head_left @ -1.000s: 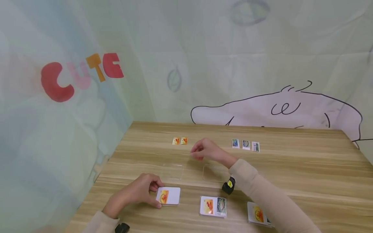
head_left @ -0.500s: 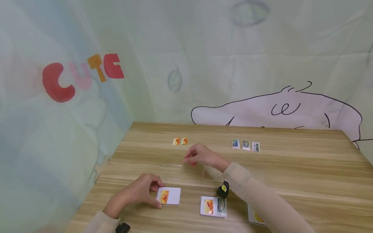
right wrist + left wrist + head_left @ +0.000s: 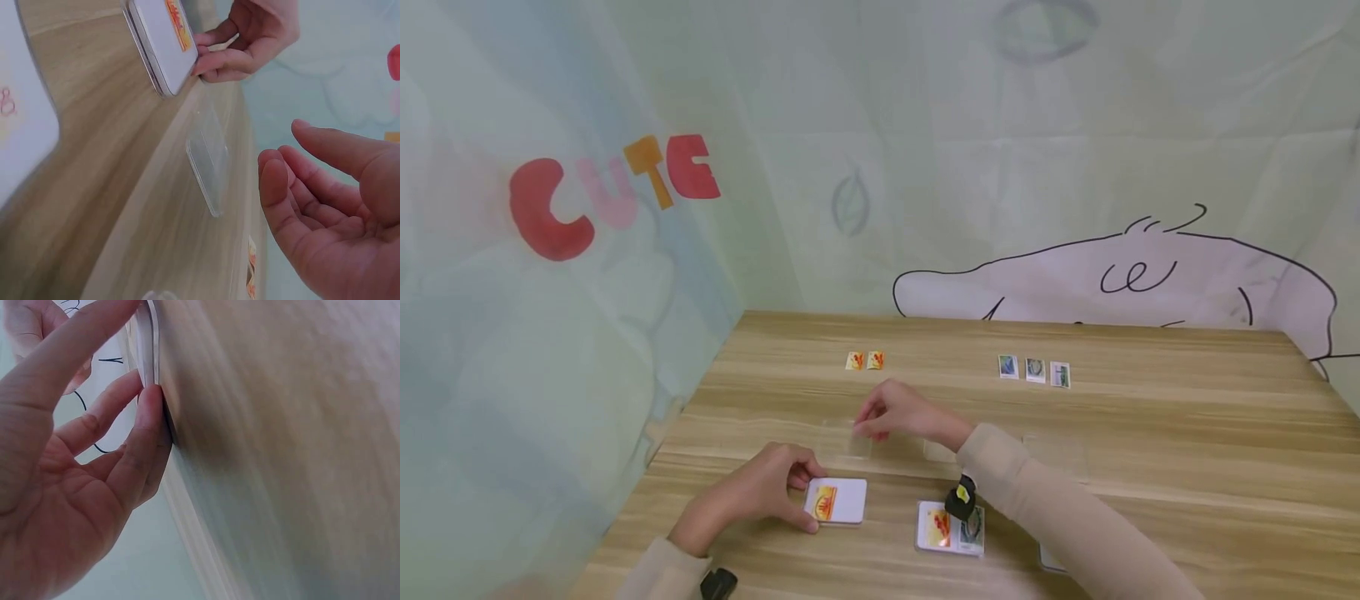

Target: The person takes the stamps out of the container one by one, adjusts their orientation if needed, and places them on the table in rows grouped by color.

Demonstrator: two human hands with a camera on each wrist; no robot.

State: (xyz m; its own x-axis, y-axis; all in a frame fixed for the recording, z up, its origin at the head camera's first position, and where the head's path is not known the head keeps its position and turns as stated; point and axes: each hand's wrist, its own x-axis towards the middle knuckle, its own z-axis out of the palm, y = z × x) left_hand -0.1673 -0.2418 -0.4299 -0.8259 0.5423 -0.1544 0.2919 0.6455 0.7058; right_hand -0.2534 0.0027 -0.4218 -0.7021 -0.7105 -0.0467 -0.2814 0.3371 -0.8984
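The left hand [image 3: 767,487] is pinching the white card [image 3: 847,502] at its left end on the table [image 3: 752,404], long axis running rightward, while the right hand [image 3: 898,410], seemingly empty, thumb parted from bent fingers, is hovering nearer the clear cover [image 3: 211,169].

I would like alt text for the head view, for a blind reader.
A person's left hand holds a white card with an orange picture on a wooden table, while the right hand hovers near a clear plastic piece. Two small orange pictures and three grey-blue ones lie farther back.
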